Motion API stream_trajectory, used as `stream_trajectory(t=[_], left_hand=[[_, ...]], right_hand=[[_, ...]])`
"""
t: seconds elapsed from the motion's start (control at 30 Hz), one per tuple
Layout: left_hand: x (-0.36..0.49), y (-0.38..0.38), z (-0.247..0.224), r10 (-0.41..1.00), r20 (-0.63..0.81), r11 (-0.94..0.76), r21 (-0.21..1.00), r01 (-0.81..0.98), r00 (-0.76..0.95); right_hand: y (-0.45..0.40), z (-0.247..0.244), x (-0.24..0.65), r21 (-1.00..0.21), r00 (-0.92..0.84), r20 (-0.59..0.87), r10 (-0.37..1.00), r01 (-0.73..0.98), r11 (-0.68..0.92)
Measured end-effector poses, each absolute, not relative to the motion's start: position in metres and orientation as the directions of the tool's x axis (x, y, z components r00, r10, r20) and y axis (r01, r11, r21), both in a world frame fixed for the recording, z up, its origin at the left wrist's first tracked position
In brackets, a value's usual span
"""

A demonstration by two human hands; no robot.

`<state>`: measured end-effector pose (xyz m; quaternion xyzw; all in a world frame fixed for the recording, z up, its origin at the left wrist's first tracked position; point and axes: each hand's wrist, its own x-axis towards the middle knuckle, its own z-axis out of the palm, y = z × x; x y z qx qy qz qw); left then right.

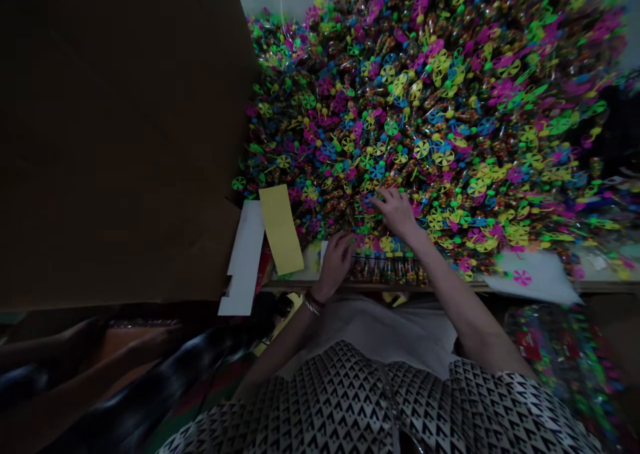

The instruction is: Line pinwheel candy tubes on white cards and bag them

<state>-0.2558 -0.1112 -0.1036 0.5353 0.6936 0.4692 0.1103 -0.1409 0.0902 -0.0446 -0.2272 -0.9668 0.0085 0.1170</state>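
A big heap of small candy-filled toys (380,107) with pink, yellow, green and blue pinwheel tops spreads over the table. My right hand (397,212) reaches onto the heap's near side, fingers stretched out and somewhat apart, touching or just over the toys. Lower and to the left, my left hand (336,265) has its fingers bent together by the left end of a neat row of toys (390,271). What the left fingers hold, if anything, is too dark to make out. The row lies side by side along the table's front edge, bottles toward me.
A large cardboard box (120,141) walls off the left. Beside it lie a yellow card strip (281,231) and a white card piece (244,261). A white sheet (540,277) overhangs the right front edge. Another person's arms (100,367) are at lower left; bagged toys (565,354) at lower right.
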Motion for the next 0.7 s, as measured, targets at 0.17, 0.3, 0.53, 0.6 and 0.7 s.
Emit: stream_trajectory(t=[0.17, 0.3, 0.53, 0.6, 0.7], left_hand=[[-0.249, -0.101, -0.112, 0.879, 0.326, -0.019, 0.753, 0.657, -0.348], [-0.262, -0.117, -0.114, 0.798, 0.371, 0.083, 0.712, 0.697, -0.475], [-0.276, -0.144, -0.108, 0.931, 0.266, 0.078, 0.525, 0.847, -0.251], [-0.271, -0.137, -0.106, 0.966, 0.226, 0.008, 0.463, 0.886, -0.126], [-0.261, -0.116, -0.107, 0.984, 0.174, -0.101, 0.412, 0.905, 0.031]], right_hand=[[0.124, -0.032, -0.143, 0.016, -0.818, 0.264, 0.510, 0.533, 0.846], [0.121, -0.010, -0.142, -0.036, -0.823, 0.297, 0.484, 0.497, 0.867], [0.027, -0.020, -0.100, -0.386, -0.751, 0.107, 0.652, 0.573, 0.723], [0.002, -0.039, -0.086, -0.482, -0.696, 0.015, 0.717, 0.624, 0.616], [-0.024, -0.063, -0.071, -0.541, -0.576, -0.016, 0.817, 0.692, 0.477]])
